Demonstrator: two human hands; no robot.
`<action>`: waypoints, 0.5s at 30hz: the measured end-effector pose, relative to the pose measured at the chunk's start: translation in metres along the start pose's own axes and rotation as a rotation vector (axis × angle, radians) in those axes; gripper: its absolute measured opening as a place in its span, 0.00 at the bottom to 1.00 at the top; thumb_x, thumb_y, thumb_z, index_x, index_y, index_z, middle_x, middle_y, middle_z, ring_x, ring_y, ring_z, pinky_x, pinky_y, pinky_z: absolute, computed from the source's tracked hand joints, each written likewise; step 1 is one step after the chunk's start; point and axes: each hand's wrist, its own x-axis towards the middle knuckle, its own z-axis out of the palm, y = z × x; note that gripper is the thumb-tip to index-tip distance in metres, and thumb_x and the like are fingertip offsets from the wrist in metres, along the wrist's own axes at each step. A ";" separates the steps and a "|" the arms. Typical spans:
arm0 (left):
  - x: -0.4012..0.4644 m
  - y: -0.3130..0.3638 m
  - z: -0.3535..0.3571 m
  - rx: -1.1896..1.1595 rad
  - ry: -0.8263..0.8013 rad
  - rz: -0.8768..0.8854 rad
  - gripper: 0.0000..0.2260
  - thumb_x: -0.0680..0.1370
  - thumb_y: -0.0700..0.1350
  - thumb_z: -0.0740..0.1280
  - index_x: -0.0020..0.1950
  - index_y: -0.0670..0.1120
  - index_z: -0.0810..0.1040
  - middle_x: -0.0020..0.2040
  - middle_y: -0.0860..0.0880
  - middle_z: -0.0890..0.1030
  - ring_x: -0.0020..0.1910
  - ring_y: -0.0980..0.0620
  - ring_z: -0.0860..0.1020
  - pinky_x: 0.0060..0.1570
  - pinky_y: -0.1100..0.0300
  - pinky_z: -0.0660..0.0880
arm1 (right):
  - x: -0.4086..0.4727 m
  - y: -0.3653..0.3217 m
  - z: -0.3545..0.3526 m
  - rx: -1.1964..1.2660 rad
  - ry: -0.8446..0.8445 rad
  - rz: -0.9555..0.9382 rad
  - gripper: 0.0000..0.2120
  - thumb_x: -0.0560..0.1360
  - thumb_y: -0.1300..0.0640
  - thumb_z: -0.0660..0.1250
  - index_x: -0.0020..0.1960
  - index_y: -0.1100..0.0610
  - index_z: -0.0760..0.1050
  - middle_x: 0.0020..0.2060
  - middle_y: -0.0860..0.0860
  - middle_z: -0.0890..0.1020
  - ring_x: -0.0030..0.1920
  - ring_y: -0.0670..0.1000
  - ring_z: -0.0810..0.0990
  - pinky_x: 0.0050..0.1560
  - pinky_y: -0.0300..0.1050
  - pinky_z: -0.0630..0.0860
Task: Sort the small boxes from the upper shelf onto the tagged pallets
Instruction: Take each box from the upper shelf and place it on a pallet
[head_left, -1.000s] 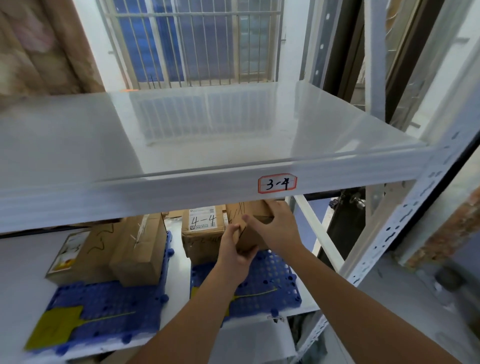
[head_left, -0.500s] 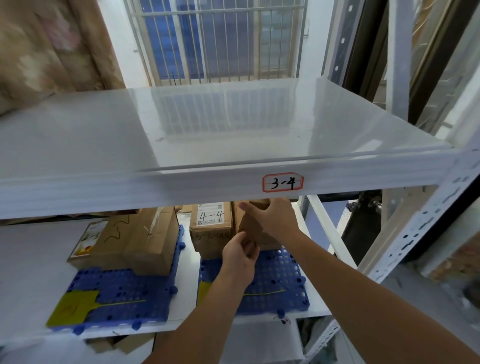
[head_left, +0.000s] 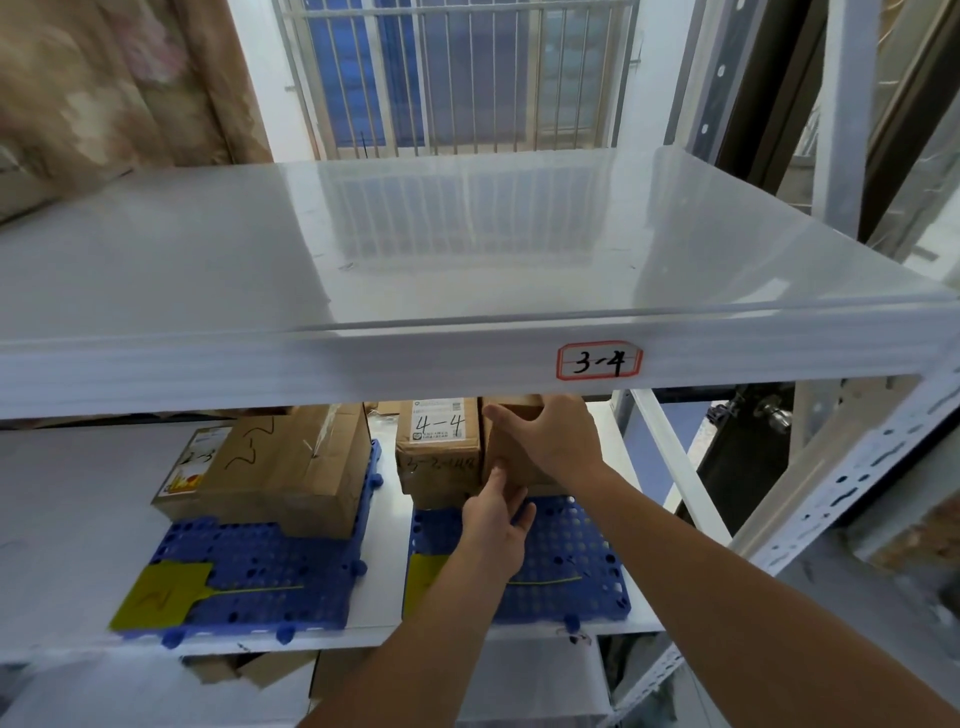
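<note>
The upper shelf (head_left: 467, 249) is a glossy white deck, and its front lip carries a red-bordered label (head_left: 599, 361) marked "3-4". Both hands work on the level beneath it.

The right hand (head_left: 553, 434) is clamped over the top and near face of a small plain cardboard box (head_left: 511, 457), thumb on the left edge, fingers wrapped across the top right. The left hand (head_left: 496, 525) comes up from below with fingers extended and tips touching the lower front of the same box; whether it grips or only steadies cannot be told. The two hands are close together, one above the other, on that one box.

The box stands at the rear of the right blue pallet (head_left: 571, 566), touching a labelled box (head_left: 439, 447) on its left that reads "4-4". Whether the held box rests fully on the pallet is hidden by the hands. A yellow tag (head_left: 423, 577) lies on this pallet's front left corner, partly behind the left forearm.

The left blue pallet (head_left: 249, 577) carries a larger cardboard box (head_left: 291, 467) with a printed carton (head_left: 192, 462) just beside it at left, and a yellow tag (head_left: 161, 592) at its front left corner. The two pallets sit side by side with a narrow strip of white shelf between them
</note>
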 end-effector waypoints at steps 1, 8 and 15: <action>0.000 -0.001 -0.001 0.007 0.009 -0.004 0.19 0.82 0.46 0.69 0.71 0.43 0.72 0.63 0.44 0.80 0.58 0.45 0.80 0.48 0.51 0.77 | 0.000 0.002 0.002 -0.004 0.011 -0.005 0.32 0.71 0.28 0.69 0.57 0.55 0.79 0.49 0.50 0.83 0.49 0.51 0.82 0.49 0.41 0.80; 0.007 -0.006 -0.004 0.058 0.046 -0.031 0.16 0.83 0.47 0.68 0.69 0.44 0.74 0.59 0.45 0.82 0.56 0.46 0.80 0.48 0.51 0.77 | -0.003 0.007 0.010 -0.024 0.038 -0.051 0.30 0.73 0.35 0.72 0.65 0.56 0.77 0.57 0.53 0.81 0.57 0.53 0.80 0.56 0.46 0.79; 0.021 -0.006 -0.008 0.195 0.060 -0.032 0.10 0.84 0.49 0.66 0.59 0.44 0.77 0.56 0.46 0.83 0.56 0.46 0.81 0.49 0.51 0.78 | -0.009 0.012 0.018 0.063 -0.006 -0.052 0.31 0.73 0.38 0.74 0.68 0.55 0.72 0.62 0.53 0.78 0.60 0.53 0.77 0.57 0.46 0.79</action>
